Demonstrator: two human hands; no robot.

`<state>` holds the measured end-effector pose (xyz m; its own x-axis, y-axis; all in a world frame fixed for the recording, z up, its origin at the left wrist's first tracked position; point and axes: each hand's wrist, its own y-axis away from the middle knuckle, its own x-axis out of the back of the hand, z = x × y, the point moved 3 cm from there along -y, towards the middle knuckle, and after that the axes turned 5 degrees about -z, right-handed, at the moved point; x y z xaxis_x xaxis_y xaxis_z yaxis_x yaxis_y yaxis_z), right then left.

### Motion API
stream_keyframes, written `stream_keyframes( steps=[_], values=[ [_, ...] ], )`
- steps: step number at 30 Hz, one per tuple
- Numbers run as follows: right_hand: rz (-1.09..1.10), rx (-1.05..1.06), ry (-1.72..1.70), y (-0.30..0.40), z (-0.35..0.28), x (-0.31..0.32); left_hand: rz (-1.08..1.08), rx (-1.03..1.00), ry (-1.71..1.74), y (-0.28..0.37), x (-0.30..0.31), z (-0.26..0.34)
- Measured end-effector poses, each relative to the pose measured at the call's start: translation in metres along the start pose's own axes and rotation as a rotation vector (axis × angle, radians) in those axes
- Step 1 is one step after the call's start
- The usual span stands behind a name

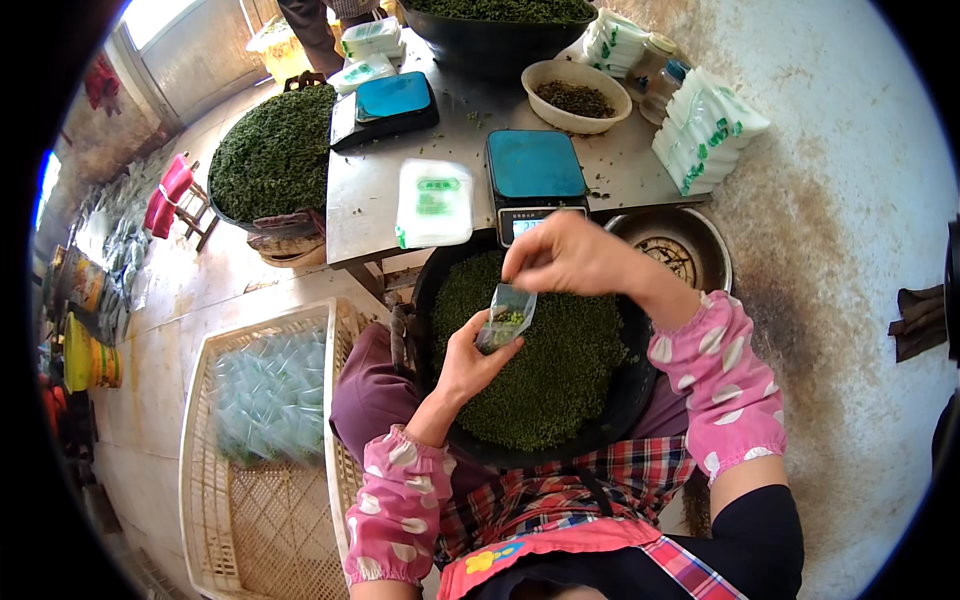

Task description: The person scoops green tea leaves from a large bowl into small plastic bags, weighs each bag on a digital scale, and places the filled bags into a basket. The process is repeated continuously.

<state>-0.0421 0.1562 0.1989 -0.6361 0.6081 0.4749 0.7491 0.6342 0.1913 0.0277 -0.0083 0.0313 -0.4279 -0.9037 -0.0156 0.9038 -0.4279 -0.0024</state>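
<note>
My left hand (463,358) holds a small clear plastic bag (519,301) upright by its lower part. Some green peppercorns (508,318) lie inside the bag. Just over the bag's mouth is my right hand (566,253), fingers drawn together and slightly blurred; whether anything is pinched between them cannot be told. Beneath both hands, a black tub (636,375) full of green peppercorns rests at my lap. Beyond my right hand, a digital scale (536,165) with a blue plate sits at the table's near edge, its lit display partly hidden.
The metal table (465,97) bears a stack of printed bags (435,201), a second scale (394,97), a white bowl (577,97) and more bag stacks (709,135). A plastic crate (285,525) with filled bags stands at left. A heaped basket (274,157) stands behind it. Someone's legs (311,34) show at the back.
</note>
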Motion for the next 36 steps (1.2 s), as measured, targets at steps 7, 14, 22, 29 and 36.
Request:
stream_keyframes(
  steps=[7, 14, 22, 29, 36],
  values=[
    [0.027, 0.237, 0.415, 0.019, -0.007, -0.027, 0.036, -0.055, -0.005, 0.012, 0.005, 0.017],
    [-0.180, 0.179, 0.600, 0.030, 0.014, -0.090, -0.043, -0.135, -0.187, 0.030, 0.008, 0.044],
    [0.092, 0.546, 0.315, 0.007, -0.101, -0.124, -0.026, -0.117, -0.401, 0.123, 0.103, 0.114],
    [0.173, 0.477, 0.122, 0.003, -0.060, -0.109, 0.616, 0.279, -0.307, 0.285, 0.260, 0.073],
    [0.194, 0.178, 0.000, 0.023, 0.026, -0.135, 1.319, 0.832, -0.708, 0.386, 0.305, -0.117]
  ],
)
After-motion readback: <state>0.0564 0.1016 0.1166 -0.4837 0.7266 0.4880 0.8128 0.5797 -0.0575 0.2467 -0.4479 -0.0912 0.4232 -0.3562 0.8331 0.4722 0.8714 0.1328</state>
